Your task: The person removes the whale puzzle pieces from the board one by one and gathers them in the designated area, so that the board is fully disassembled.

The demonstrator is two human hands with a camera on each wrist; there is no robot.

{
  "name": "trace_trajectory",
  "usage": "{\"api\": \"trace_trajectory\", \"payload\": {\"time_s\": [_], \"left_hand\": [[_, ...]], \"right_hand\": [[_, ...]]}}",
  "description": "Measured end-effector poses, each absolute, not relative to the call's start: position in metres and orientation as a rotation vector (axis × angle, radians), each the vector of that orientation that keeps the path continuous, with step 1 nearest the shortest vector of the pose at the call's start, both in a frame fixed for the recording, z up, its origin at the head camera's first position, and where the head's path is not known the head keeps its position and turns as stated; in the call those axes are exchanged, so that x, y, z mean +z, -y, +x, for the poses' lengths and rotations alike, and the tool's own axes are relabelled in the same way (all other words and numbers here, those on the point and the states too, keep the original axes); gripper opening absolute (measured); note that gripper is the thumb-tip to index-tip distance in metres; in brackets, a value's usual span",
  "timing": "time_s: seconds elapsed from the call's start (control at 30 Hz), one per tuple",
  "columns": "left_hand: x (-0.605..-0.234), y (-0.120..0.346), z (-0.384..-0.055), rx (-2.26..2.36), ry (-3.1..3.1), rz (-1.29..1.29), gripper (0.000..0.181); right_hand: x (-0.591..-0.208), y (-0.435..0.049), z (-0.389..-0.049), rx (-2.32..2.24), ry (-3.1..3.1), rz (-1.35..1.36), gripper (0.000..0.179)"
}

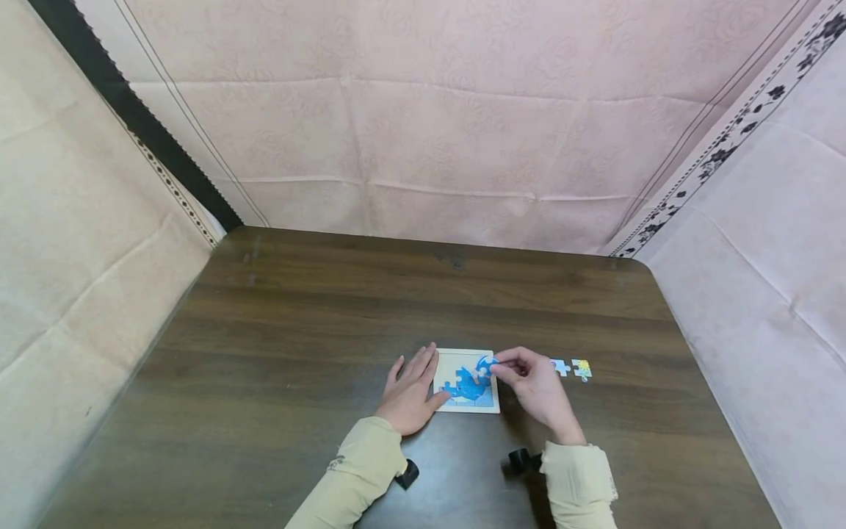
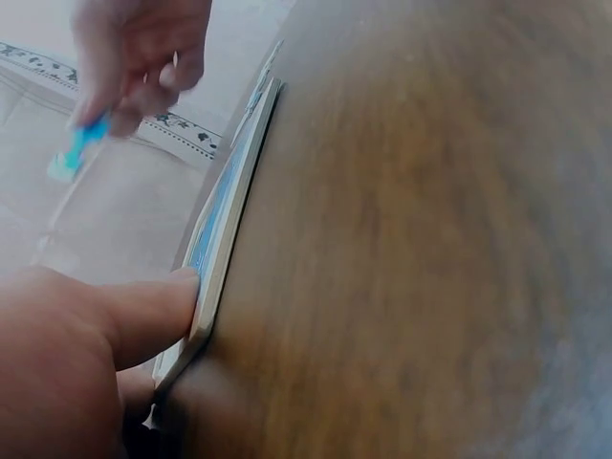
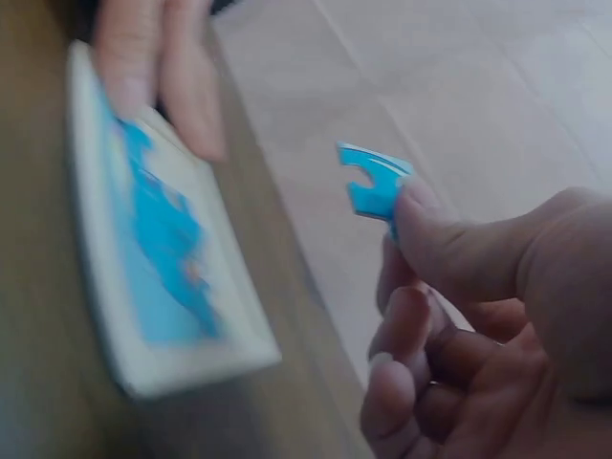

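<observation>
Right hand point(image 1: 535, 386) pinches blue puzzle piece point(image 3: 375, 184) by thumb and finger, above tabletop point(image 1: 297, 330). Left hand point(image 1: 411, 397), fingers extended, rests on puzzle tray point(image 1: 451, 362) between hands. Loose pieces point(image 1: 581, 369) just right of right hand.

A bright blue, flat jigsaw piece point(image 3: 382, 194) bears a thin pale curve and a dark line. The rectangular puzzle tray point(image 1: 451, 362) is cream, framing a partial picture point(image 1: 468, 387) of deeper blue over light blue. Of two loose interlocking pieces, one point(image 1: 561, 367) is light blue and white, the other point(image 1: 581, 367) mostly yellow with light blue. Pale yellow fabric sleeves point(image 1: 360, 463) show against a dark brown, streaked wood-grain tabletop point(image 1: 297, 323). Behind, a pale pink cloth backdrop point(image 1: 423, 139) carries a faint tonal floral pattern; black flowers pattern a white border strip point(image 1: 740, 125) at right, while a solid black band point(image 1: 125, 99) edges the left.
</observation>
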State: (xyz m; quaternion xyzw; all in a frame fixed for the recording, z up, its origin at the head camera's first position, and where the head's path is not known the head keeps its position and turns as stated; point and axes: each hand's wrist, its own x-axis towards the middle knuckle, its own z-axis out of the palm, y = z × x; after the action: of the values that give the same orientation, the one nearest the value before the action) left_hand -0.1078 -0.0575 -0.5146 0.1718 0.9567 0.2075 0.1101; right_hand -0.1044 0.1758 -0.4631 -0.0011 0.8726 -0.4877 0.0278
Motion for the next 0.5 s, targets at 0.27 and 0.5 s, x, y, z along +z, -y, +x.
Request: {"api": "trace_trajectory", "payload": {"time_s": [0.27,0.5], "left_hand": [[-0.513,0.058,-0.108,0.622,-2.827,0.516,0.078],[-0.513,0.059,-0.107,0.619,-2.825,0.505,0.079]], "right_hand": [[-0.454,-0.224,-0.096,-1.459,-2.661,0.106,0.022],[-0.460,-0.248,-0.089,-1.201,-2.740,0.150,0.017]]}}
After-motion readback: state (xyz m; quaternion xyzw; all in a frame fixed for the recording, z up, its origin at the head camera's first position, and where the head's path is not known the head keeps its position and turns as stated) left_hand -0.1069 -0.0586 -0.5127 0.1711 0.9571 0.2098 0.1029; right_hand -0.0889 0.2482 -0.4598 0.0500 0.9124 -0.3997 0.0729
